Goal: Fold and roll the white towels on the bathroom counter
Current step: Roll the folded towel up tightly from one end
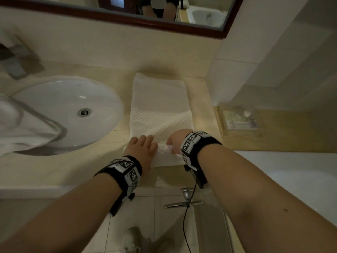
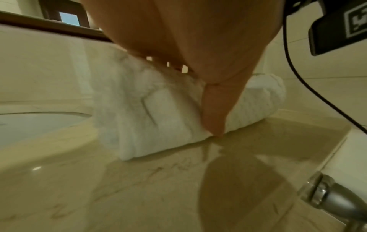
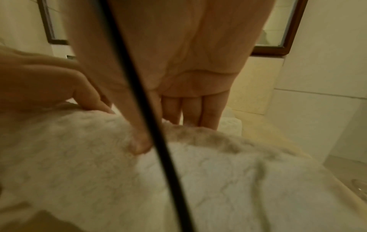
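Observation:
A white waffle-weave towel lies folded in a long strip on the beige counter, right of the sink. Its near end is rolled into a short roll by the counter's front edge. My left hand grips the roll's left part, fingers over the top. In the left wrist view the thumb presses the near side of the roll. My right hand grips the right part. Its fingers curl over the roll and its thumb presses the cloth.
A second white towel drapes over the left rim of the white sink. A clear glass tray sits on a ledge at the right, with a bathtub below. The wall and a mirror stand behind the counter.

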The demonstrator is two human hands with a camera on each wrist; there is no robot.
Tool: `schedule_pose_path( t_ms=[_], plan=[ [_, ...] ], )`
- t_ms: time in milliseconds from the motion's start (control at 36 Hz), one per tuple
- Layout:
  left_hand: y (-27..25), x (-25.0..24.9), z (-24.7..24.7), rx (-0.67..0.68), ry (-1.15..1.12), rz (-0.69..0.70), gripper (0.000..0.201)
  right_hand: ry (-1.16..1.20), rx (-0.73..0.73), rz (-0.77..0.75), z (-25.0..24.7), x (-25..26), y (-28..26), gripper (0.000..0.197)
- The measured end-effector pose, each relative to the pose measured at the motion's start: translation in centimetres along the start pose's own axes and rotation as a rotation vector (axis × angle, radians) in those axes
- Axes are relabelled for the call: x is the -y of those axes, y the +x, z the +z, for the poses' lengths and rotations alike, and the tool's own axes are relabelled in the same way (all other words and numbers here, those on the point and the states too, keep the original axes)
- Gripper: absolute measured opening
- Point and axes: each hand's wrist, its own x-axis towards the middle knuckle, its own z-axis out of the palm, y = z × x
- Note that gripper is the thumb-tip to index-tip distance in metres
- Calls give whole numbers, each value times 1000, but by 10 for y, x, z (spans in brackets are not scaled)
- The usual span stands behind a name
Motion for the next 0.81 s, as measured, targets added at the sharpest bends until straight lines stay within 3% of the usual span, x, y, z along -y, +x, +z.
schedule_pose_path(
  t_ms=[83,139,222,333,389,528,667,806],
  plan=[
    [3,-5,-1,-27,20,-5,74,-61,2,-18,-4,5,-16,47],
    [6,-4,-5,-35,-10,15,63,-128,-91,-40,-2,8,-27,43],
    [14,2,-15,-12,-42,30,48,-190,-241,-85,7,15,-44,56],
    [26,10,-22,47,-135,36,43,-125,-238,-127,15,11,-53,84],
    [33,16,-25,67,-179,48,45,-106,-250,-141,16,9,-54,87],
    [36,22,-19,53,-310,57,56,16,-254,-80,14,15,-44,57],
    [21,23,-3,-137,-158,106,73,9,-282,-95,2,9,-33,39],
    [25,28,1,-94,-57,72,75,75,-216,-92,-17,-1,-16,36]
  ],
)
